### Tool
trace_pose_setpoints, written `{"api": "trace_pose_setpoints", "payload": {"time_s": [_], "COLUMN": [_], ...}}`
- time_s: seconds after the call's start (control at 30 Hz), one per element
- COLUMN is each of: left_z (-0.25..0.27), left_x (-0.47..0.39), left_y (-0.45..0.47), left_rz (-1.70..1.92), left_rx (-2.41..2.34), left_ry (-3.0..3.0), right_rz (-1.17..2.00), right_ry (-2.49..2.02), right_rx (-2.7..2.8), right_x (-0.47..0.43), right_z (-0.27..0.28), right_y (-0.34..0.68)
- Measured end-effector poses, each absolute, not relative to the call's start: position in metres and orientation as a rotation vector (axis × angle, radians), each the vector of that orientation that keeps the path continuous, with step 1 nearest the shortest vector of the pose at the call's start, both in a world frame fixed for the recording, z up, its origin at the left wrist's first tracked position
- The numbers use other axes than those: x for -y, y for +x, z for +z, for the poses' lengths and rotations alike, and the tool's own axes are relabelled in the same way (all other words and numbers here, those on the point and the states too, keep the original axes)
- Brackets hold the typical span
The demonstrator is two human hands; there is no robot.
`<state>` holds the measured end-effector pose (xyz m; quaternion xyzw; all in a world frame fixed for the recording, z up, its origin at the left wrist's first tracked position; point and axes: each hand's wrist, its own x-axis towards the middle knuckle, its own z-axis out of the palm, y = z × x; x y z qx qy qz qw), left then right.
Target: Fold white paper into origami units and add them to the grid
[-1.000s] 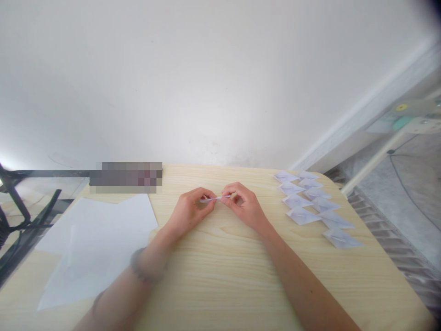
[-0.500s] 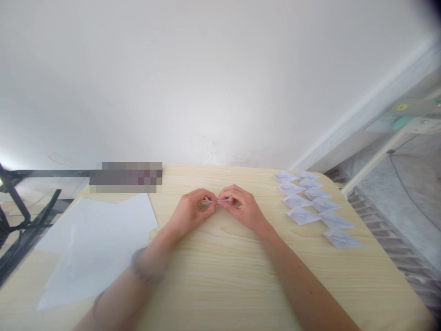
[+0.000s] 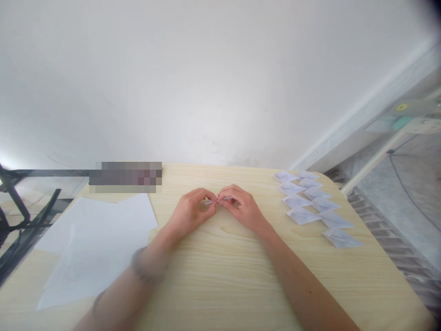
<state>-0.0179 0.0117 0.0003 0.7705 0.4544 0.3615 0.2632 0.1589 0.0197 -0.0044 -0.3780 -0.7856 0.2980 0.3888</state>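
Note:
Just above the middle of the table, my left hand (image 3: 193, 210) and my right hand (image 3: 243, 207) meet fingertip to fingertip. Both pinch a small piece of folded white paper (image 3: 208, 202) between thumb and fingers. Most of the paper is hidden behind my fingers; only thin edges show inside each hand's curl. To the right, several folded white paper shapes (image 3: 303, 216) with pointed ends lie in two slanting columns. Sheets of white paper (image 3: 99, 248) lie overlapping on the left, partly beneath my left forearm.
The pale wooden table (image 3: 220, 285) has a rounded far right corner and meets a white wall (image 3: 213, 92) at the back. A blurred-out object (image 3: 126, 177) sits at the far left edge. Black metal bars (image 3: 20, 202) stand off the left side.
The paper between my fingers has tilted slightly, and less of it shows at my right hand. My hands have stayed almost in place. The paper shapes and sheets lie as before.

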Motion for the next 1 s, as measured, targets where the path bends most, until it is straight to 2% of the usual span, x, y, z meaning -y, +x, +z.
{"api": "trace_pose_setpoints", "payload": {"time_s": [1.0], "left_z": [0.0018], "left_x": [-0.0109], "left_y": [-0.0201], "left_rz": [1.048], "left_rx": [-1.26], "left_ry": [2.145], "right_rz": [0.831], "right_ry": [-0.938], "right_rx": [1.943], "right_x": [-0.0221], "right_z": [-0.004], "right_y": [0.1631]}}
